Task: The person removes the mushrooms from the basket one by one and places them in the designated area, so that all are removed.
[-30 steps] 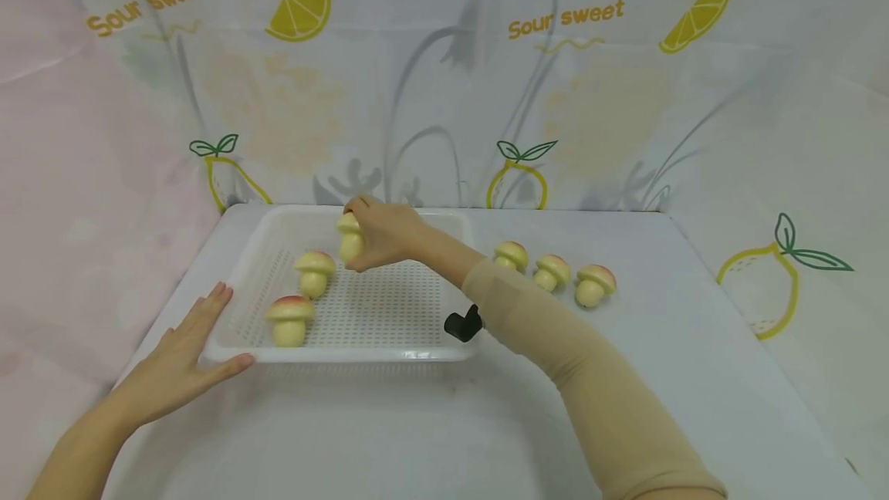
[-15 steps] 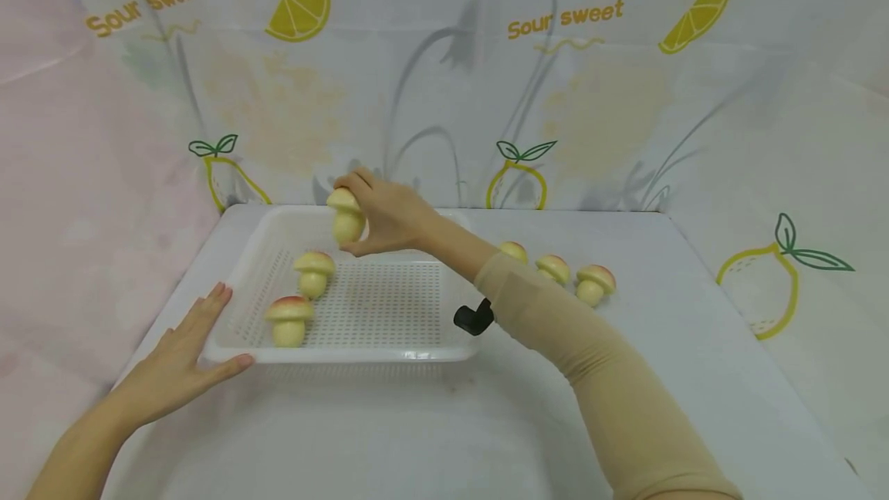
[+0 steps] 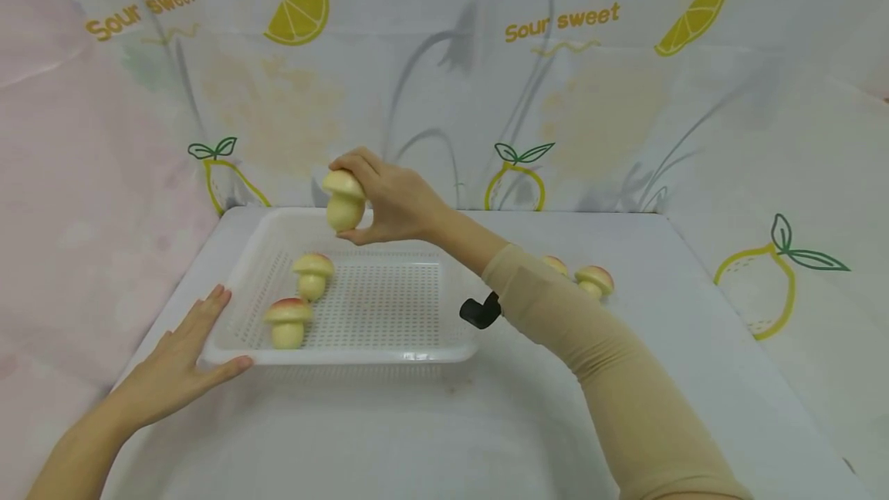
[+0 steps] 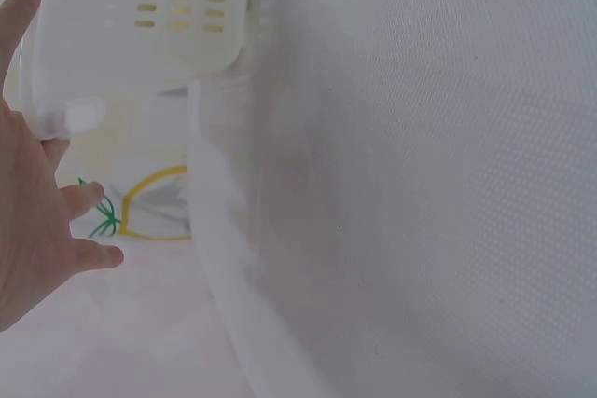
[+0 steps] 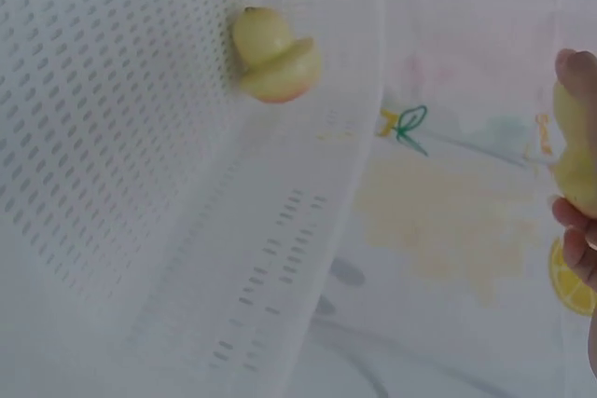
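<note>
Above the tray point(image 3: 458, 284), her right hand point(image 3: 396, 203) pinches a mushroom point(image 3: 343, 203); left hand point(image 3: 184, 365) flat. Loosened, it could roll off the bench point(image 3: 694, 346).

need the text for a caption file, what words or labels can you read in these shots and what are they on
"Sour sweet", orange letters on the lemon-print backdrop cloth, upper left.
"Sour sweet", same cloth, upper centre-right.
Orange marks on the cloth in the right wrist view: too blurred to read.
No text on the white perforated plastic tray or yellow toy mushrooms.
</note>
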A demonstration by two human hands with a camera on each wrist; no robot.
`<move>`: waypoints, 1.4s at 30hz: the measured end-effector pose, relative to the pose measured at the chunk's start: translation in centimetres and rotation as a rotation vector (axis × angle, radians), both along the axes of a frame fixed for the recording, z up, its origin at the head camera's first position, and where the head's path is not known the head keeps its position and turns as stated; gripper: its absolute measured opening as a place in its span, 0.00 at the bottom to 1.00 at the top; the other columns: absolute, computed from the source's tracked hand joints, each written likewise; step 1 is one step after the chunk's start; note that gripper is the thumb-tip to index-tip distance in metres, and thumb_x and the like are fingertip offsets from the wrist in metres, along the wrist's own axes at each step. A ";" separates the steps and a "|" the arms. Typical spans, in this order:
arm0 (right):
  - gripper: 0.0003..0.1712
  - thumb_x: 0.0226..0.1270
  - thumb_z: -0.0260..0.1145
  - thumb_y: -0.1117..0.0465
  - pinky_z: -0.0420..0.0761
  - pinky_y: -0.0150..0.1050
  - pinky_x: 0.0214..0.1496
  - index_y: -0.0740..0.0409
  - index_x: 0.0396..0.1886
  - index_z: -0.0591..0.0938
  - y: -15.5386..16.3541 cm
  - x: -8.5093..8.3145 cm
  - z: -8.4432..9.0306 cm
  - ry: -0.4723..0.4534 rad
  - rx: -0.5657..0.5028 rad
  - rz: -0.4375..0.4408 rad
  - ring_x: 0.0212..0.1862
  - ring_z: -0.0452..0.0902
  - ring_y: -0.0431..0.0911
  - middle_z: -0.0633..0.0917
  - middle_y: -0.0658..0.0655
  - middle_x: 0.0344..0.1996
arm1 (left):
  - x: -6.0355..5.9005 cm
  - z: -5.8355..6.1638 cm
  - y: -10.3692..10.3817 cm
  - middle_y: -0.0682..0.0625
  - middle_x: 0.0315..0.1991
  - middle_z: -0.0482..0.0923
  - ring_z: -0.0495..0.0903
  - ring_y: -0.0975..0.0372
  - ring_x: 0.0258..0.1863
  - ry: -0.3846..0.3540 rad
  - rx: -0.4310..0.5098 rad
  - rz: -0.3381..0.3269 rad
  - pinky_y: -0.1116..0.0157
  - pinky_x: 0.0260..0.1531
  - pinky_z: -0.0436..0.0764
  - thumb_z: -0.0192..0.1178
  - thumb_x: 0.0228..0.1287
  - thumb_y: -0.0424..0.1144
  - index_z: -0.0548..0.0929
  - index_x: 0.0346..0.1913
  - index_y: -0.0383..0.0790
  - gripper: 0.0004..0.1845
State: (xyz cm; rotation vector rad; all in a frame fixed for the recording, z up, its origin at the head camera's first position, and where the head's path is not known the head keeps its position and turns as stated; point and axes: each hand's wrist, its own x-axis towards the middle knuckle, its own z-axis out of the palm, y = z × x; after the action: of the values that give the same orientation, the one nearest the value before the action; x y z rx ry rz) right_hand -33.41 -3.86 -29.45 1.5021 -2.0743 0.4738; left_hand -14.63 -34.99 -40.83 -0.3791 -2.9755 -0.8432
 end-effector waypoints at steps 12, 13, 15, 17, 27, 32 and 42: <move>0.46 0.46 0.72 0.39 0.79 0.30 0.44 0.62 0.59 0.69 0.9 0.5 1.5 0.037 -0.048 0.008 0.48 0.76 0.43 0.74 0.57 0.54 | -0.1 -0.1 0.0 0.42 0.77 0.32 0.33 0.39 0.73 -0.005 -0.003 -0.001 0.29 0.59 0.33 0.62 0.63 0.50 0.37 0.77 0.45 0.52; 0.46 0.46 0.72 0.39 0.79 0.30 0.43 0.62 0.59 0.69 1.0 0.5 1.5 0.041 -0.051 0.009 0.48 0.76 0.44 0.74 0.57 0.54 | -0.1 -0.1 0.0 0.42 0.77 0.32 0.33 0.39 0.73 -0.006 -0.003 -0.001 0.29 0.59 0.33 0.62 0.63 0.50 0.37 0.77 0.45 0.52; 0.46 0.46 0.72 0.39 0.79 0.31 0.42 0.62 0.59 0.69 1.1 0.5 1.6 0.052 -0.059 0.009 0.48 0.76 0.44 0.74 0.57 0.54 | -0.1 -0.1 0.0 0.42 0.77 0.32 0.33 0.39 0.73 -0.007 -0.002 -0.001 0.30 0.59 0.33 0.62 0.63 0.50 0.37 0.77 0.45 0.52; 0.46 0.46 0.72 0.38 0.79 0.31 0.41 0.62 0.59 0.69 1.3 0.6 1.7 0.061 -0.067 0.009 0.48 0.76 0.44 0.74 0.57 0.53 | -0.1 -0.1 0.0 0.42 0.77 0.32 0.32 0.40 0.73 -0.008 -0.001 -0.002 0.30 0.59 0.32 0.62 0.63 0.50 0.37 0.77 0.45 0.52; 0.47 0.45 0.72 0.38 0.80 0.33 0.42 0.62 0.59 0.69 2.5 0.6 2.4 0.082 -0.097 0.020 0.49 0.75 0.44 0.74 0.57 0.54 | 0.0 -0.1 0.0 0.43 0.77 0.32 0.32 0.42 0.74 -0.002 -0.017 0.002 0.28 0.58 0.34 0.62 0.64 0.50 0.36 0.77 0.46 0.52; 0.46 0.46 0.72 0.38 0.81 0.34 0.40 0.62 0.58 0.70 3.3 0.4 2.5 0.103 -0.113 0.010 0.47 0.76 0.44 0.74 0.57 0.54 | -0.1 -0.1 -0.1 0.44 0.77 0.32 0.32 0.45 0.74 0.008 -0.022 0.000 0.28 0.58 0.33 0.61 0.64 0.50 0.36 0.77 0.46 0.51; 0.47 0.45 0.73 0.40 0.81 0.37 0.44 0.63 0.59 0.69 5.0 0.6 2.7 0.115 -0.123 -0.005 0.49 0.76 0.46 0.75 0.59 0.55 | -0.2 -0.2 -0.2 0.44 0.77 0.30 0.30 0.43 0.74 -0.004 -0.016 -0.006 0.30 0.58 0.30 0.61 0.65 0.50 0.35 0.77 0.48 0.51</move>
State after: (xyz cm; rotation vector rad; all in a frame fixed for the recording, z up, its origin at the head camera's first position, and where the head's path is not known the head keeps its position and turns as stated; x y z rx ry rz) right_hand -32.85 1.17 -26.73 1.4190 -1.9237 0.4923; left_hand -14.82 -35.16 -41.07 -0.3875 -2.9879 -0.8213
